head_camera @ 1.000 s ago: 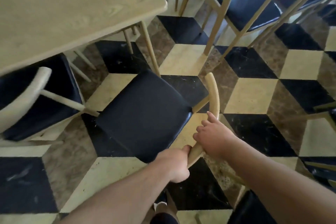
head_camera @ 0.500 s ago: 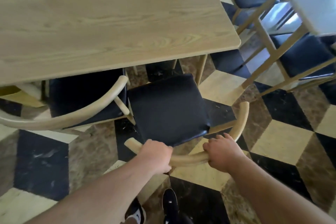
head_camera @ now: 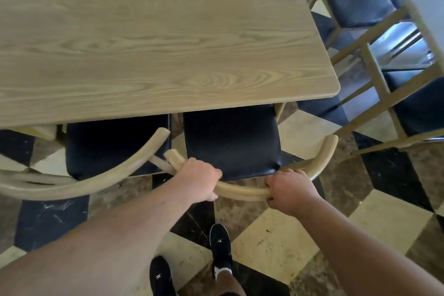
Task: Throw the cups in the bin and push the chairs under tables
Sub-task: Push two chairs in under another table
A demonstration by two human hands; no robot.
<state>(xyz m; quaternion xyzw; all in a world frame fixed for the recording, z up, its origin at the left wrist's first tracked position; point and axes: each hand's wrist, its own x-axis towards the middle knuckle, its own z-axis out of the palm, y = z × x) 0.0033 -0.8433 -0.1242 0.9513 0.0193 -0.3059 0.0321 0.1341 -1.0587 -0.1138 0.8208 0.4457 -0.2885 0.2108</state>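
Note:
A chair with a black seat [head_camera: 231, 142] and a curved light-wood backrest stands at the near right end of a long wooden table [head_camera: 153, 43]. The front of its seat is under the table edge. My left hand [head_camera: 197, 182] grips the left part of the backrest rail. My right hand [head_camera: 289, 191] grips the right part of the same rail. No cup or bin is in view.
A second black-seated chair [head_camera: 108, 146] stands just left, touching or nearly touching the held chair's backrest end. More chairs [head_camera: 355, 0] and a pale table [head_camera: 427, 7] stand at the right. The floor is checkered tile. My feet [head_camera: 219, 247] are below the chair.
The chair has turned square to the table and slid forward under its edge. Both hands stayed on the backrest rail. I have stepped closer to the table.

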